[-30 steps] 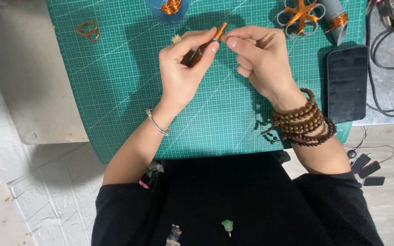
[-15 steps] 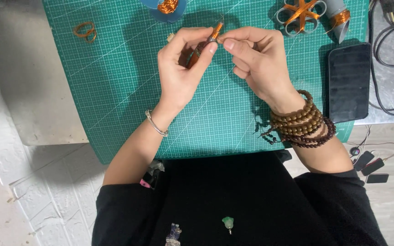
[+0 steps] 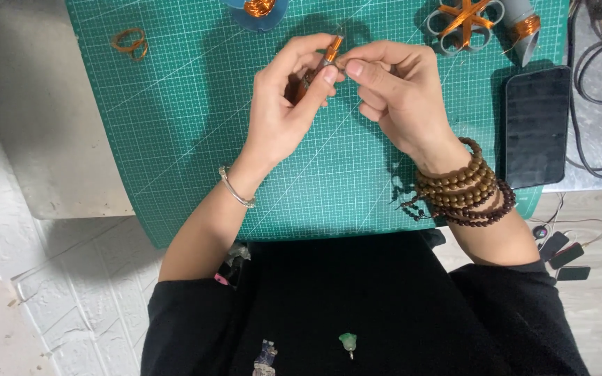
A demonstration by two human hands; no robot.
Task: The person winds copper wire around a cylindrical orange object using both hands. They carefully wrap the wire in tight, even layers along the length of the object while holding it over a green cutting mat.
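— We start with the green cutting mat [image 3: 175, 139], which covers most of the table; what sits in the holders along its far edge?

— We see a blue dish [image 3: 256, 12] at the far edge, cut off by the frame, with a coil of copper wire [image 3: 260, 6] inside it. Toward the far right corner a grey round holder [image 3: 465, 24] carries orange strips crossed like a star, and just beside it a grey spool [image 3: 522, 28] is wrapped in copper wire.

— And what can't we make out?

— The dark phone [image 3: 536, 125] lies at the mat's right edge, its screen blank. Cables [image 3: 597, 83] run off the right side. The loose copper ring [image 3: 129, 43] near the far left corner is too small to read in detail.

— The hands?

— Our left hand [image 3: 283, 115] is curled, thumb and fingers pinching a thin orange tool [image 3: 327, 57] above the mat's far middle. Our right hand [image 3: 395, 94] meets it, thumb and forefinger pressed together at the tool's tip; what they nip there is hidden. Wooden bead bracelets [image 3: 462, 188] wrap the right wrist.
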